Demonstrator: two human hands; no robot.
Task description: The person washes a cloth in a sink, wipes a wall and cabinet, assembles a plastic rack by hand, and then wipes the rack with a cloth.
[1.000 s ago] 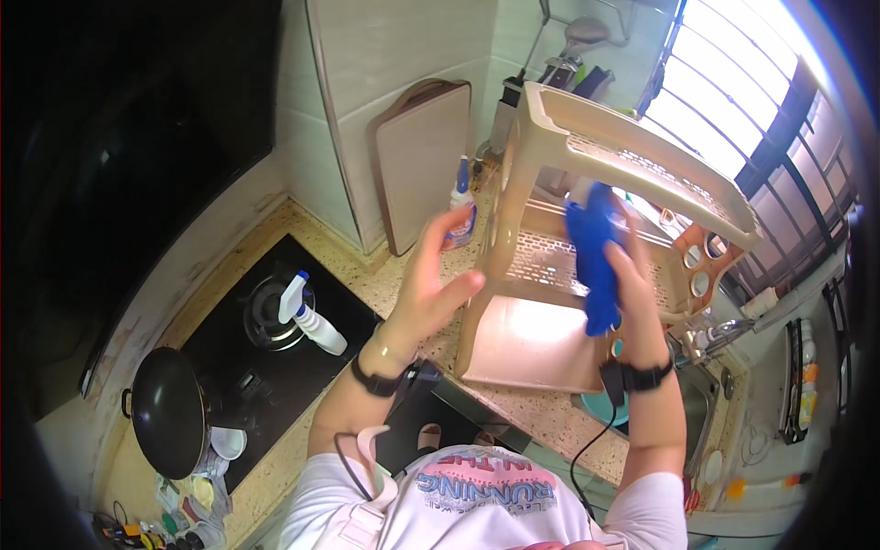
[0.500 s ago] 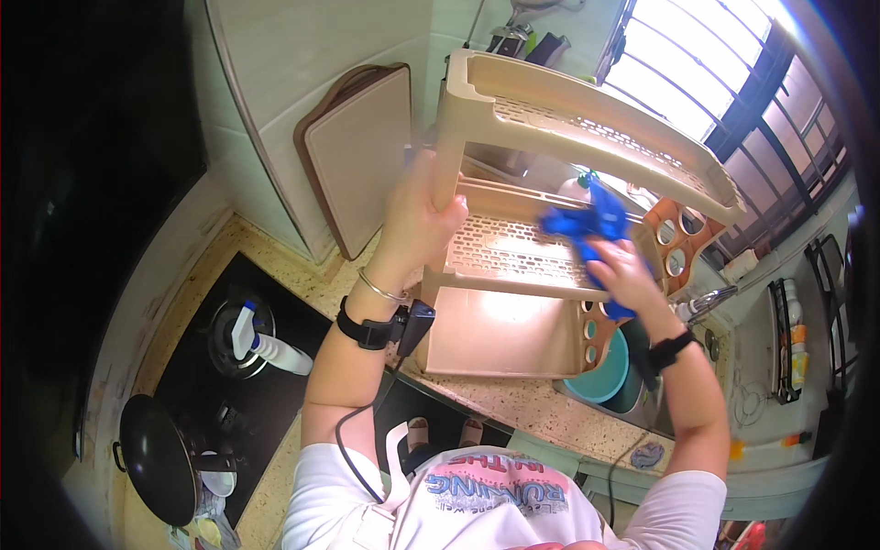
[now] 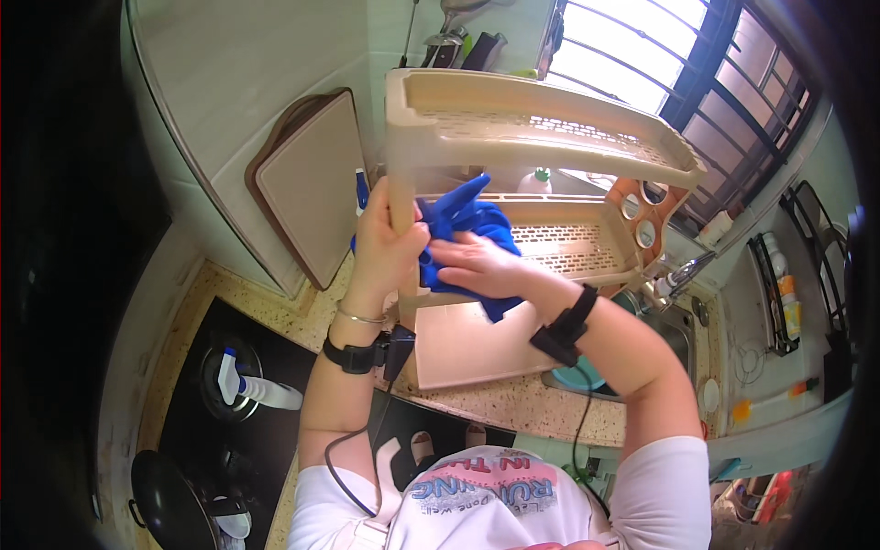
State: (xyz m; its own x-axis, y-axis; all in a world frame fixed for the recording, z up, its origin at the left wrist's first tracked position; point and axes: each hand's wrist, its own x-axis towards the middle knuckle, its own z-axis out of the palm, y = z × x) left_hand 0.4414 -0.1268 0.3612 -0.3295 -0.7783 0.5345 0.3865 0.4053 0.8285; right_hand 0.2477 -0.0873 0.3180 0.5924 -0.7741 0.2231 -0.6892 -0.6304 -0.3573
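Observation:
A beige plastic dish rack (image 3: 541, 156) with perforated shelves stands on the counter. My left hand (image 3: 383, 243) is closed around its left upright post. With my right hand (image 3: 478, 266) I press a bunched blue cloth (image 3: 467, 220) against the left end of the middle shelf, right beside my left hand. The right fingers lie over the cloth, and part of their grip is hidden in its folds. Below, the bottom tray (image 3: 477, 344) is partly covered by my right forearm. Round holes pierce the rack's orange-brown right side panel (image 3: 631, 206).
A cutting board (image 3: 307, 188) leans on the wall at left. On the black stove (image 3: 266, 435) are a white spray bottle (image 3: 270, 394) and a dark wok (image 3: 170, 504). At right are a faucet (image 3: 683, 273), a sink and a teal basin (image 3: 577, 374), under a barred window (image 3: 642, 55).
My right hand has carried the blue cloth leftward along the middle shelf to its left end. My left hand still holds the post. The view has shifted, with the rack now further left.

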